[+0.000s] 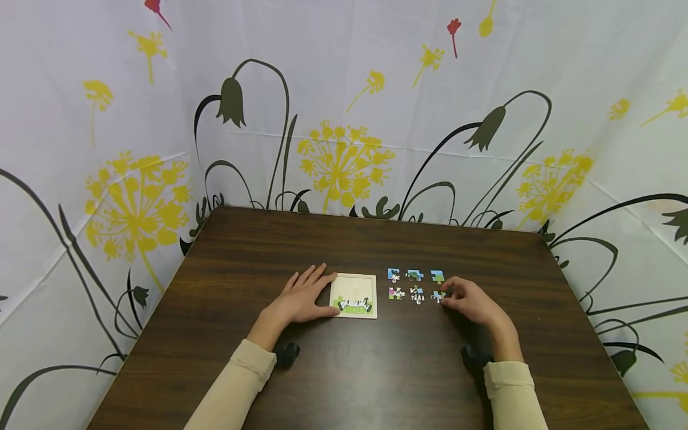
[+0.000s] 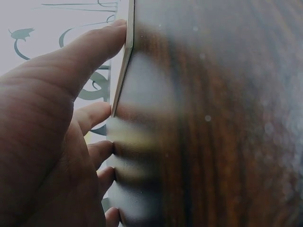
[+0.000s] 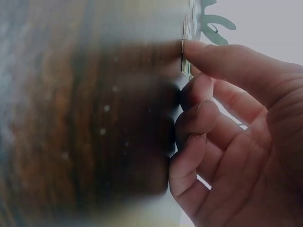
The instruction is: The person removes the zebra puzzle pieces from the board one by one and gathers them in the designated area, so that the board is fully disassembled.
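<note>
A square wooden puzzle tray [image 1: 353, 284] lies on the table, its lower part filled with a green and black-and-white picture. My left hand [image 1: 301, 300] rests at its left side with fingers spread; the thumb and index finger touch the tray's edge [image 2: 124, 71]. To the right of the tray, several loose jigsaw pieces lie in two rows. My right hand [image 1: 476, 303] is at the lower right puzzle piece [image 1: 436, 296], pinching it between thumb and index finger. Its other fingers are curled against the tabletop in the right wrist view.
Other loose pieces include a blue and green one [image 1: 437, 276] in the upper row and a pink-marked one [image 1: 396, 293] in the lower row. The dark wooden table [image 1: 344, 370] reaches back to a white flower-printed curtain [image 1: 344, 89].
</note>
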A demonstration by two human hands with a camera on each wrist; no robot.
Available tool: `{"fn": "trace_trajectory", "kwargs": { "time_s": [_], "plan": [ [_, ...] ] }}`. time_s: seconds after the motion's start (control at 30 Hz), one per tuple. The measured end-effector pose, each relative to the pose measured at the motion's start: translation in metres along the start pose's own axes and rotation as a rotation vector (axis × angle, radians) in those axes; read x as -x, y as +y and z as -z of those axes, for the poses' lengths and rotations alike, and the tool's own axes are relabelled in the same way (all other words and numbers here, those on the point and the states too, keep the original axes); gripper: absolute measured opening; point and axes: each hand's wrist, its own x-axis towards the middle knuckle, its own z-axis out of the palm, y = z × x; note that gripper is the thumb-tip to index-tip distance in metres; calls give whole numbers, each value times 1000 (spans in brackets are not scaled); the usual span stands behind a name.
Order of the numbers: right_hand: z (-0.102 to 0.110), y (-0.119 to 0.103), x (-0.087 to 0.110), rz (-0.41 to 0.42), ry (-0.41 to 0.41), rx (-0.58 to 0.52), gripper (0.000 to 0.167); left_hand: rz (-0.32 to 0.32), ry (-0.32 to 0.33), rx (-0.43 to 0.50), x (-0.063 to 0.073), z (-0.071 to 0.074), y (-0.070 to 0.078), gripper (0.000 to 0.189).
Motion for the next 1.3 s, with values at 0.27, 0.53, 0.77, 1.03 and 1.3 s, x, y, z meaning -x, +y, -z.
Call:
{"fn": "trace_trajectory", "kwargs": {
  "time_s": [0.27, 0.53, 0.77, 1.03, 1.3],
  "plan": [
    [1, -1, 2, -2, 0, -17, 29, 6, -1, -30, -2, 0, -1, 94],
    [3, -9, 3, 9, 32, -2, 25, 10, -9, -21, 2, 2, 1, 93],
    [-18, -52, -3, 106, 19, 22, 22, 6, -26, -13, 2, 2, 1, 94],
    [-73, -118, -36, 233, -133, 83, 22, 12, -23, -26, 3, 2, 3, 98],
    [-121, -155, -66, 248, -219, 234, 29, 30, -21, -83, 4, 2, 4, 96]
  ]
}}
